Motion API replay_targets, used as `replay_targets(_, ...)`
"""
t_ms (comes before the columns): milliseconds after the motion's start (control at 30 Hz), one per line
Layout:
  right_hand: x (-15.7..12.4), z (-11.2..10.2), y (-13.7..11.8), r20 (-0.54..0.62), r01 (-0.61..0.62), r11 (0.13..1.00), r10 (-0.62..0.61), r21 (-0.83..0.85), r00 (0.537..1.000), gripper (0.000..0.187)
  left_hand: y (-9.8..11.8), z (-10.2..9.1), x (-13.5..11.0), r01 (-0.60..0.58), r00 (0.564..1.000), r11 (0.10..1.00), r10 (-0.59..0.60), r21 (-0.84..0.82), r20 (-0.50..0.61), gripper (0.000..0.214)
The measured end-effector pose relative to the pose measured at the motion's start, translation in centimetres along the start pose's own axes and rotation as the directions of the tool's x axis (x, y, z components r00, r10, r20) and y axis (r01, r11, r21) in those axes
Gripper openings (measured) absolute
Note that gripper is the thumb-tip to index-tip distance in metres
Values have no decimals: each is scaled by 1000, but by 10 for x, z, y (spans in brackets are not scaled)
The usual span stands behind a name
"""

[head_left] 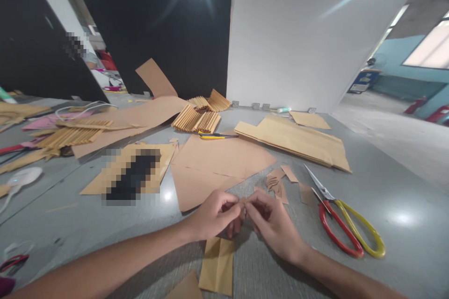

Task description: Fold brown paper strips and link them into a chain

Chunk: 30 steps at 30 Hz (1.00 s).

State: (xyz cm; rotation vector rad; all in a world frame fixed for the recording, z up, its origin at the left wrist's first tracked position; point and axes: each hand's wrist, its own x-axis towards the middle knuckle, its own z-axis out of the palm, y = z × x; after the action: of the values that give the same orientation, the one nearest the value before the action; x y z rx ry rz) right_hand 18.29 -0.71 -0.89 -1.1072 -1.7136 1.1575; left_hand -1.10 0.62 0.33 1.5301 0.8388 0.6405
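Note:
My left hand [214, 217] and my right hand [273, 223] meet over the grey table [386, 187], fingertips pinched together on a small brown paper piece [243, 201] held between them. Only a sliver of that piece shows between the fingers. Below the hands lies a folded tan paper strip [217, 264]. A large brown paper sheet [213, 163] lies just beyond the hands. Small cut paper scraps [278, 181] lie right of it.
Scissors [345, 229] with red and yellow handles lie at the right. A yellow utility knife [213, 136] lies beyond the sheet. Stacked tan envelopes [298, 140] and pleated paper bundles [199, 117] sit farther back. Black and white partition boards [298, 42] stand behind the table.

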Motion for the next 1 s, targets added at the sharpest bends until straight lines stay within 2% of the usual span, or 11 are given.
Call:
replay_targets(367,5,-2,-1,6,-88,989,88,119,996,37,0,-1,-1,0,1000,999,1,37,-25,44)
replay_targets(533,5,-1,5,-1,-87,979,89,184,996,33,3,-1,2,-3,993,1000,6,23,-118,48)
replay_targets(833,4,-1,4,57,-51,997,48,52,997,30,1,-3,4,-51,981,999,49,-6,-185,47)
replay_targets(933,4,-1,2,43,-59,997,58,39,997,32,4,-3,3,-60,988,997,53,-46,-144,41)
replay_targets(1000,4,-1,1,28,-66,997,65,34,997,33,5,-3,2,-71,992,995,64,-67,-106,28)
